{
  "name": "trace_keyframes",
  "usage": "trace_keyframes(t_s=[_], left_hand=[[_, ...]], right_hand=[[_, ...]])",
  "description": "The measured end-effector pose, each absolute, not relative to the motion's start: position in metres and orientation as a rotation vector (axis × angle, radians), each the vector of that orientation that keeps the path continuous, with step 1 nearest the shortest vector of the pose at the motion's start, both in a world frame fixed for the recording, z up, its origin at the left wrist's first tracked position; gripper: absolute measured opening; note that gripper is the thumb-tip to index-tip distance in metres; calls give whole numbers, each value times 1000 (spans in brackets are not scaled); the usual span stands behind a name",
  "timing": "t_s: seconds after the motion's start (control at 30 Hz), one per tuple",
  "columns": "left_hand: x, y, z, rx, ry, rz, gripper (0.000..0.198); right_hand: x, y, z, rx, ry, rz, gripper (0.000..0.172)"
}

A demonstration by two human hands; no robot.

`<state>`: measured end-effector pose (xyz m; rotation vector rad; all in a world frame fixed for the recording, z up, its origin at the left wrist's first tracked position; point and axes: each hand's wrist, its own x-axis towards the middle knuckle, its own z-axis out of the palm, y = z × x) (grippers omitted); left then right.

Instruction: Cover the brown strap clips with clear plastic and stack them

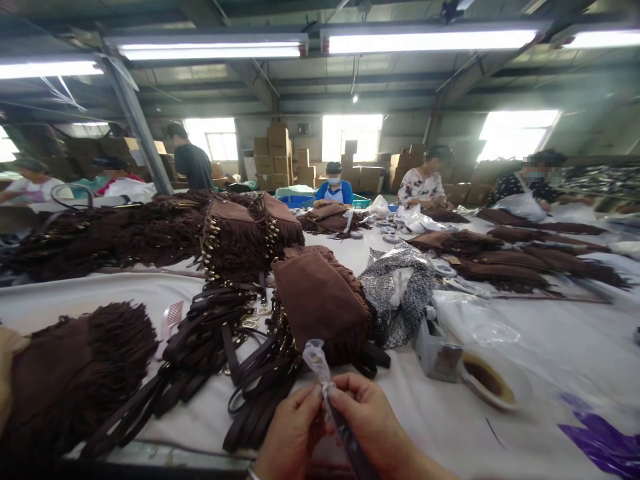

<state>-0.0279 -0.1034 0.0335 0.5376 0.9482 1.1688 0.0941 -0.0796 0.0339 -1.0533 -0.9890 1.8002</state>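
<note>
My left hand point(295, 427) and my right hand point(367, 420) meet at the front edge of the table, fingers pinched together. Between them is a dark brown strap point(350, 443), its end covered by clear plastic wrap point(316, 357) that stands up above my fingertips. The left fingertips press on the gathered plastic; the right thumb and fingers grip the strap just beside them. Right behind lies a stack of brown fringed bags point(320, 300). A heap of dark straps point(200, 333) with gold-coloured clasps spreads to the left of my hands.
At far left, someone's hand point(10, 353) is by a fringed brown piece point(55, 380), near a pink comb point(173, 317). Right of me are a tape dispenser point(437, 353), a tape roll point(487, 380) and purple plastic point(600, 440). Several people sit across the table.
</note>
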Motion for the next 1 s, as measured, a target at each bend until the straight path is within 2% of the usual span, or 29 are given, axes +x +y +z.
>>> trace_keyframes(t_s=[0.1,0.27,0.53,0.77,0.9,1.0], left_hand=[[-27,-102,33,507,910,1169,28],[-30,-101,30,434,851,1151,23],[-29,-96,38,398,965,1126,25],[-23,-95,39,364,984,1149,31],[-18,-89,37,425,1000,1135,35],[-11,-84,37,508,1070,1128,41]], right_hand=[[97,-80,37,-1087,-1012,1741,43],[100,-79,37,-1136,-1098,1640,36],[105,-81,39,-1205,-1476,1298,17],[111,-81,36,-1223,-1685,1134,25],[113,-83,31,-1160,-1736,1052,39],[113,-82,26,-1095,-1659,1158,50]])
